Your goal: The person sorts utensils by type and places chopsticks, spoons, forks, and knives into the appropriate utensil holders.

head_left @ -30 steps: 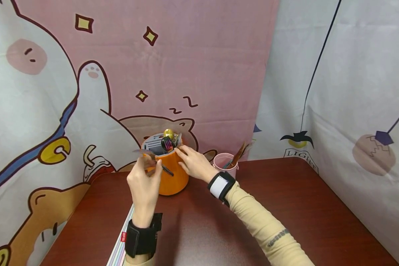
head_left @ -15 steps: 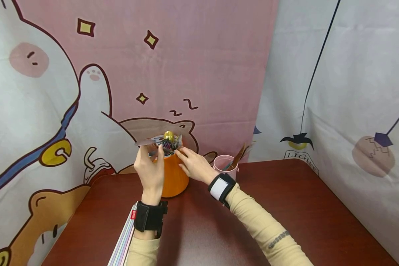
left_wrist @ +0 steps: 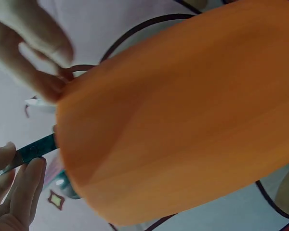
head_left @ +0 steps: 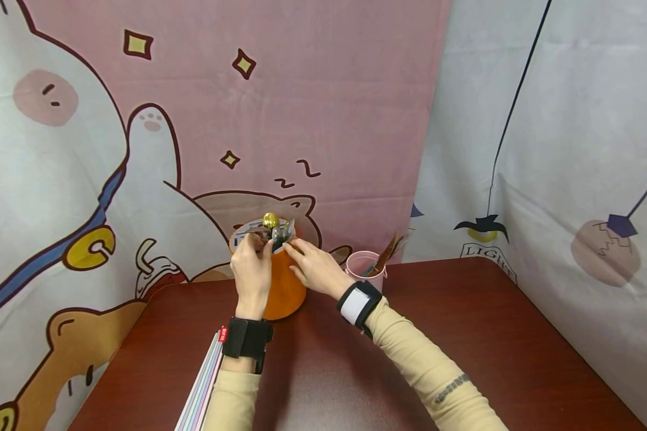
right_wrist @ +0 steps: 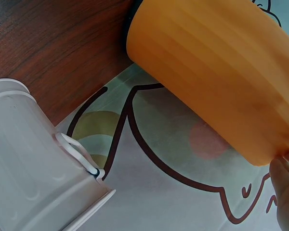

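An orange container (head_left: 283, 290) stands upright at the back of the table, with a gold spoon (head_left: 270, 220) and silver spoons (head_left: 289, 229) rising from its mouth. My left hand (head_left: 251, 269) is over its near left rim. Its fingers pinch a piece of cutlery with a dark teal handle (left_wrist: 36, 148), the handle's end passing behind the rim in the left wrist view. The head of this piece is mostly hidden by my fingers. With thumb and fingers, my right hand (head_left: 315, 266) grips the container's right rim, and its fingertips (right_wrist: 281, 171) show there in the right wrist view.
A small pink bucket (head_left: 374, 278) with side handles stands right of the container, with brown-handled items (head_left: 386, 254) leaning in it. Long pastel strips (head_left: 200, 383) with a red tag lie at the front left, beside my left forearm. A patterned cloth hangs behind the table.
My left hand has risen and moved right toward the container's mouth, and the cutlery's dark handle has swung from in front of the container to its opening. My right hand stays at the rim.
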A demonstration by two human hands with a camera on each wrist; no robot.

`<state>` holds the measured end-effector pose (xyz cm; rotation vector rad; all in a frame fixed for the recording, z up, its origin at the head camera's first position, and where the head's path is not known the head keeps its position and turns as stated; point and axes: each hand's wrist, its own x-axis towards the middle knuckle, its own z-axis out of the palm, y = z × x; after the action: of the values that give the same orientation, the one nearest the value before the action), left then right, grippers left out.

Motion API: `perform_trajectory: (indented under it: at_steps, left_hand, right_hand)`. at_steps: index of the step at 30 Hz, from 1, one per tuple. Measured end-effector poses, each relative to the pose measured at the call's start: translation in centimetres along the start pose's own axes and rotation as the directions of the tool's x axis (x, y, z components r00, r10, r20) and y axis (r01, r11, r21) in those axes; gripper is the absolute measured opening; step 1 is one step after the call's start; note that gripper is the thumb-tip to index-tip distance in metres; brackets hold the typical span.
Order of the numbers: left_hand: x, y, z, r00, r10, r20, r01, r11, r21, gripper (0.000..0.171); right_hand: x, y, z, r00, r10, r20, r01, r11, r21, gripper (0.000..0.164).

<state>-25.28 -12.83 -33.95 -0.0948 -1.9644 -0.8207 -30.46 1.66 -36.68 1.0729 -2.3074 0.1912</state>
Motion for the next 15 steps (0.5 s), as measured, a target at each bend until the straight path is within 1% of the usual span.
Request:
perform_trajectory:
  at_steps: [3, 7, 11, 15]
  left_hand:
    - [0.0, -0.5, 0.4, 0.999, -0.018, 0.041, 0.016, 0.999, 0.048, 0.020]
    - [0.0, -0.8, 1.0, 0.998, -0.027, 0.065, 0.018, 0.992, 0.128, 0.023]
    - [0.1, -0.6, 1.4, 0.995, -0.049, 0.089, 0.030, 0.978, 0.204, 0.022]
    - [-0.1, -0.5, 1.8, 0.986, -0.089, 0.139, 0.047, 0.959, 0.281, 0.020]
  right_hand:
    - [0.0, 0.0, 0.0, 1.000, -0.004, -0.003, 0.004, 1.000, -0.006, 0.046]
    - [0.0, 0.0, -0.1, 1.000, -0.006, -0.003, 0.006, 1.000, -0.012, 0.045]
    - [0.0, 0.0, -0.1, 1.000, -0.005, -0.004, 0.005, 1.000, -0.003, 0.045]
    - [-0.1, 0.0, -0.1, 1.000, -0.009, -0.009, 0.009, 1.000, 0.007, 0.044]
